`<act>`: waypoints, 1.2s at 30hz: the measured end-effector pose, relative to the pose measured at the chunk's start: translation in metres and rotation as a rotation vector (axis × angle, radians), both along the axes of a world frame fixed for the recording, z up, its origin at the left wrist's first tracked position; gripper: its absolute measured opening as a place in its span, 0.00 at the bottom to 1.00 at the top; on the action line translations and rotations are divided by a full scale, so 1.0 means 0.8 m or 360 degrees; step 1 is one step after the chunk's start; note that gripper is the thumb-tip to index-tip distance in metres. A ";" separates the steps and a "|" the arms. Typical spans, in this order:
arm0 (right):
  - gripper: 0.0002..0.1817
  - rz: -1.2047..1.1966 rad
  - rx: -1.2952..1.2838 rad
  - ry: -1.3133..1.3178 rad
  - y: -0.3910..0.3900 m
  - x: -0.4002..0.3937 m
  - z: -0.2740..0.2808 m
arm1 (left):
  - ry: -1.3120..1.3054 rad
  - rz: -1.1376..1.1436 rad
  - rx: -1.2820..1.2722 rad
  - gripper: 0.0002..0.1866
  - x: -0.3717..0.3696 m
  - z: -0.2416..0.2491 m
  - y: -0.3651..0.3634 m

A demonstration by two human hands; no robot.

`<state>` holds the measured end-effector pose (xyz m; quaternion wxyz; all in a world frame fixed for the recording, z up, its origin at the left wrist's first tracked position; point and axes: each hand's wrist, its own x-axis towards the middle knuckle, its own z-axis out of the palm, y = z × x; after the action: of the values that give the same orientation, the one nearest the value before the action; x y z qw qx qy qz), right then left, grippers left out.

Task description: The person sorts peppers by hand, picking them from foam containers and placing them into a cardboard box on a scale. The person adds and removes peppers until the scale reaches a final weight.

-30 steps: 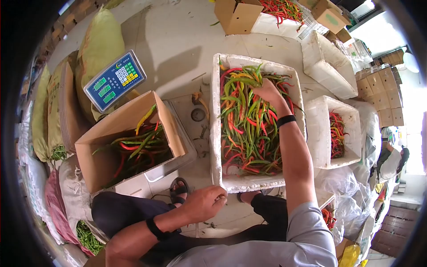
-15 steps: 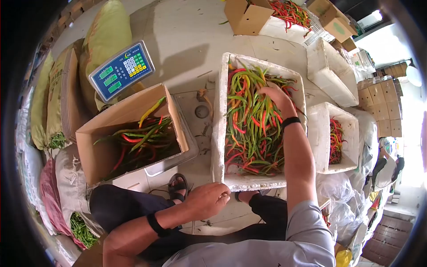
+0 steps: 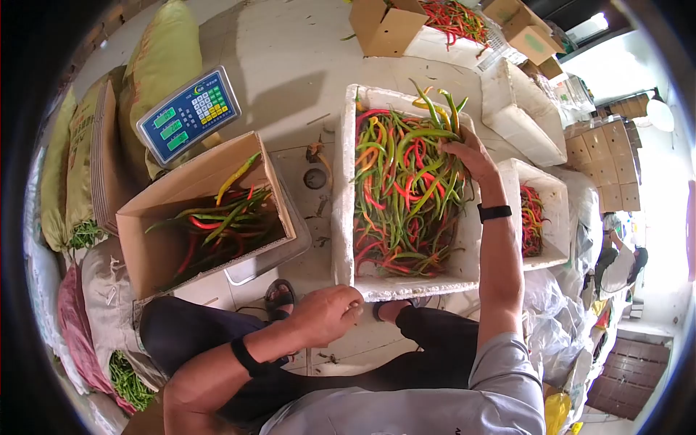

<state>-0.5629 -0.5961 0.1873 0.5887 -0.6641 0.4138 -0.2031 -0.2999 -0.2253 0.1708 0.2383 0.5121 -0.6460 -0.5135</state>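
Long red and green chili peppers (image 3: pixel 406 196) fill a white foam box (image 3: pixel 345 188) in front of me. My right hand (image 3: pixel 470 154) is closed around several green chilies at the box's far right side, with their ends sticking up past the fingers. My left hand (image 3: pixel 330 317) is curled into a loose fist by the box's near left corner, and nothing shows in it. Left of the foam box, a cardboard box (image 3: pixel 163 196) holds a smaller heap of red and green chilies, with one yellowish pepper (image 3: pixel 238 177) leaning on top. It stands on a metal scale platform (image 3: pixel 293 250).
The scale's display (image 3: pixel 188 116) stands behind the cardboard box. Another foam box (image 3: pixel 554 217) with red chilies is at the right, and an upturned-looking foam box (image 3: pixel 522 112) lies beyond it. Full sacks (image 3: pixel 163 65) line the left. Plastic bags (image 3: pixel 551 319) lie at the right.
My right hand has closed on several green chilies and lifted them slightly, their tips now standing above the pile. The whole view has shifted a little. My left hand stays near the box corner.
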 end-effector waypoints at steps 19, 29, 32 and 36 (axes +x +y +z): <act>0.27 -0.0103 -0.1305 0.0476 0.258 0.126 0.144 | 0.0916 0.0836 -0.0354 0.08 0.051 0.072 -0.032; 0.26 -0.0074 -0.1169 0.0465 0.310 0.125 0.128 | 0.0834 0.1168 -0.0432 0.05 0.073 0.103 -0.018; 0.26 -0.0121 -0.1166 0.0479 0.310 0.125 0.128 | 0.0784 0.0981 -0.0316 0.06 0.065 0.101 -0.005; 0.27 -0.0152 -0.1135 0.0406 0.308 0.124 0.127 | 0.0853 0.0609 0.0016 0.18 0.029 0.079 -0.010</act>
<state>-0.4635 -0.3498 0.2891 0.2543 -0.8271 0.4177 -0.2771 -0.2764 -0.2335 0.2343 0.4894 0.4720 -0.4497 -0.5792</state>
